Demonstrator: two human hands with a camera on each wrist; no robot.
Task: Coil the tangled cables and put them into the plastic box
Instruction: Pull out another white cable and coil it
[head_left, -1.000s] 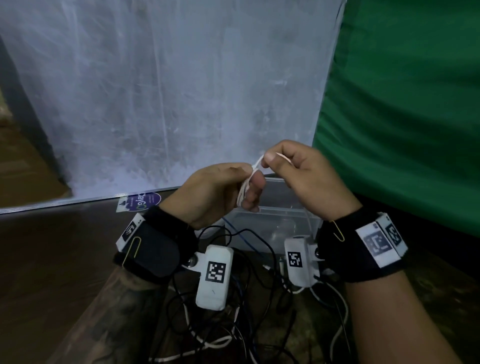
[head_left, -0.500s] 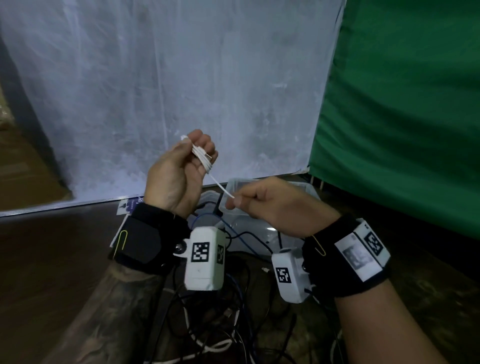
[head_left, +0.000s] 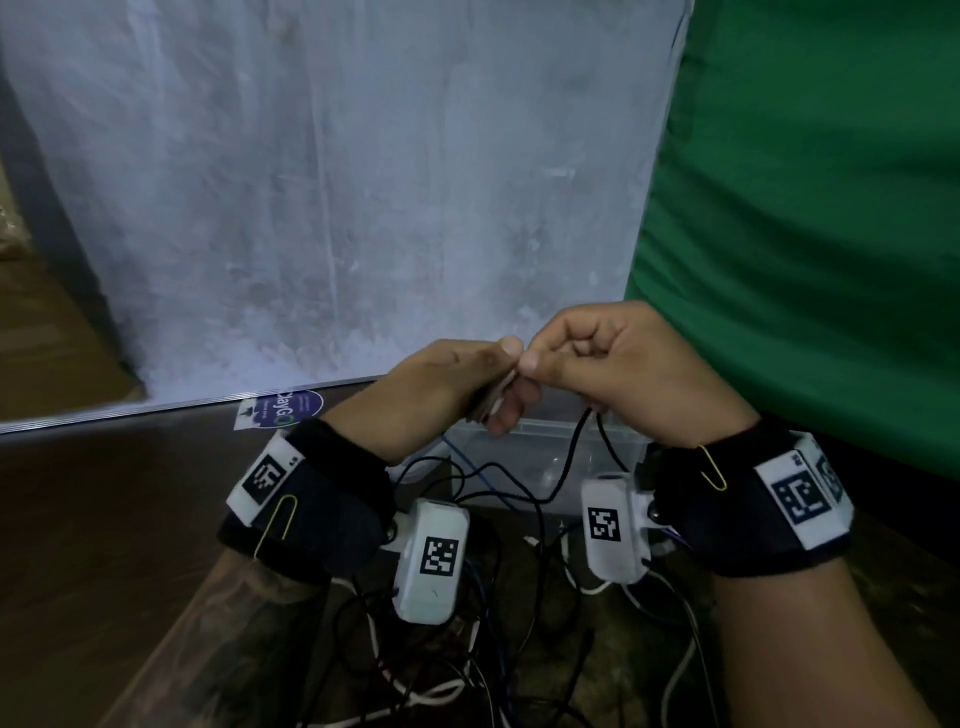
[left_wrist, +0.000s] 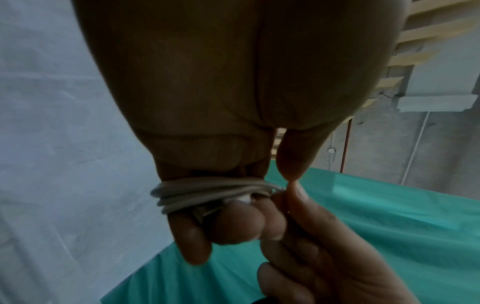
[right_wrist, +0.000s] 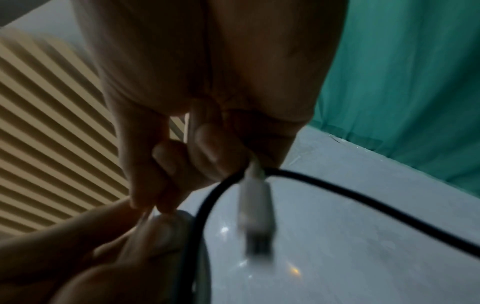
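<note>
A thin white cable (left_wrist: 207, 192) is wound in several loops round the fingers of my left hand (head_left: 506, 384), which grips it above the clear plastic box (head_left: 524, 452). My right hand (head_left: 535, 353) meets the left thumb and pinches the cable's free end between thumb and forefinger. The cable's white plug (right_wrist: 255, 207) dangles blurred under the right fingers. A black cable (right_wrist: 337, 191) is hooked over the right hand and hangs down towards the box (head_left: 574, 457). In the head view only a sliver of the coil (head_left: 493, 413) shows.
A tangle of black, white and blue cables (head_left: 441, 649) lies on the dark table below my wrists. A white sheet (head_left: 337, 208) stands behind the box and a green cloth (head_left: 805, 208) to the right. A purple sticker (head_left: 291, 410) lies at the table's back edge.
My left hand has come down and rightwards with the coil. The right hand has risen to meet it, and the stretch of white cable between them is gone.
</note>
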